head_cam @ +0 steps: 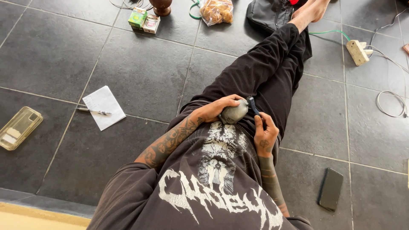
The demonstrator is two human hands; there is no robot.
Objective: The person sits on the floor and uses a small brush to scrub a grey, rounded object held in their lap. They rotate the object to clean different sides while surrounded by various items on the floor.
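1. Left hand [215, 110] is curled over a small grey rounded object [233, 113], fingers wrapped across its top and far side, holding it in the lap against the black trousers [264, 68].
2. Right hand [265, 134] is closed in a pinch on a thin dark tool [253, 105]; the handle end is hidden in the fist, the tip end sticks up and away from the body.
3. Key relation: the tool's tip sits at the object's right edge, touching or just beside it; can't tell which.
4. Tool's long axis runs roughly from the right hand up-left toward the object, so the object lies up-left of that hand.
5. The left hand is on the object; the right reaches it only through the tool.
6. Well apart on the tiled floor [140, 72]: a dark phone [331, 189] on the right, paper [104, 107] with a pen [93, 111] on the left.
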